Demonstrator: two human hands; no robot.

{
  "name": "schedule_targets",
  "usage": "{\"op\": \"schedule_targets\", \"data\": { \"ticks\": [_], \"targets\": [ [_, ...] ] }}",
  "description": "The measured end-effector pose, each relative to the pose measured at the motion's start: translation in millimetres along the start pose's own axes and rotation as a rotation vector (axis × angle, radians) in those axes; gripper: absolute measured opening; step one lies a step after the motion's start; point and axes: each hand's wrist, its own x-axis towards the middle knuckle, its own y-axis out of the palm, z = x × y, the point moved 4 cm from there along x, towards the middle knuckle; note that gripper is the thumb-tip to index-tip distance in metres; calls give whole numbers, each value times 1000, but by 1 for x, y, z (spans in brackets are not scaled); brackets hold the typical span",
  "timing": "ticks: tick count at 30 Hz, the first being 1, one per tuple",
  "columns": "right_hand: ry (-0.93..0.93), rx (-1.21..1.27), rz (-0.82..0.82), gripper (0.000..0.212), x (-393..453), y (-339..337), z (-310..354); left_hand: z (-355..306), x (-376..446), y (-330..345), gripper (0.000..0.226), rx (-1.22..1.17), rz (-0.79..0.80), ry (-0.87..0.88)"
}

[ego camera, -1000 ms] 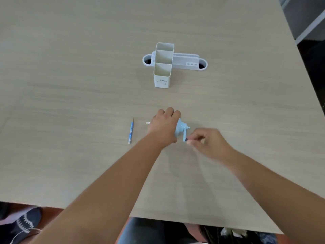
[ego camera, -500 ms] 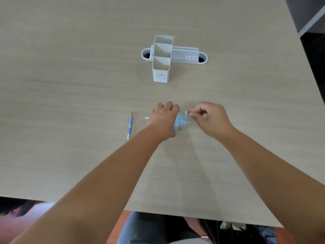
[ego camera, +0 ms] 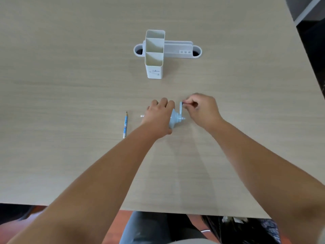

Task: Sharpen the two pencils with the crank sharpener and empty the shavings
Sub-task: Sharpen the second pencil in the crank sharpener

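Observation:
A light blue crank sharpener [ego camera: 175, 120] sits on the table in the middle of the head view. My left hand [ego camera: 159, 117] grips its body from the left and hides most of it. My right hand [ego camera: 202, 110] pinches the knob of the crank handle [ego camera: 181, 107], which points up and away from me. A small white end [ego camera: 142, 116], probably the second pencil's, sticks out left of my left hand. A blue pencil [ego camera: 125, 125] lies loose on the table further left, tip pointing away.
A white desk organizer [ego camera: 154, 55] with tall open compartments and a low tray stands behind the sharpener. The wooden table [ego camera: 70, 85] ends near my body and at the right edge.
My right hand has swung the crank handle from its low, near position round to the far, upper side. My left hand has stayed on the sharpener. The loose pencil has not moved.

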Motion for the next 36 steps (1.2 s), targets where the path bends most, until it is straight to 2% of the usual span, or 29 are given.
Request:
{"op": "schedule_targets", "data": {
  "ticks": [3,5,7,9,11,14,16,18,21,23,26,28,30,31,33,35,36],
  "targets": [
    [48,-149,224,10,-15,30,-20,2,-1,1,72,-39,-14,-26],
    [31,-105,287,5,-51,24,-19,1,-1,2,72,-45,-2,-20],
    [-53,17,248,2,-67,2,-5,0,-1,2,72,-39,1,-22],
    [-123,64,87,3,-45,-14,6,-1,0,1,72,-20,-6,-15],
    [-58,44,-15,4,-8,-9,1,-1,-1,1,74,-10,-5,-3],
    [99,-29,127,8,-2,26,-23,0,-2,0,72,-31,-17,-18],
    [101,-90,224,8,-34,32,-29,-1,-1,0,71,-38,-21,-22],
    [86,7,265,4,-65,16,-20,-1,-2,0,71,-37,2,-18],
    [-18,109,100,4,-46,-11,3,-2,-1,-2,72,-46,-5,-10],
    [30,127,3,5,-10,-12,0,-1,-1,-1,72,-37,-5,-3],
    [114,35,85,6,6,15,-16,0,-2,0,71,-47,-17,-13],
    [129,-58,188,7,-21,27,-25,1,-2,0,70,-68,-19,-19],
    [129,-17,269,4,-59,22,-21,0,-2,1,70,-57,-4,-7],
    [118,50,268,4,-69,13,-14,0,-3,2,70,-46,2,0],
    [77,127,138,5,-53,-7,-1,-2,-3,1,70,-24,-6,18],
    [76,121,10,5,-15,-13,-3,-2,-3,1,70,-20,-6,27],
    [88,91,26,5,-1,-6,-6,-1,-3,1,70,-29,-5,23]
  ]
}}
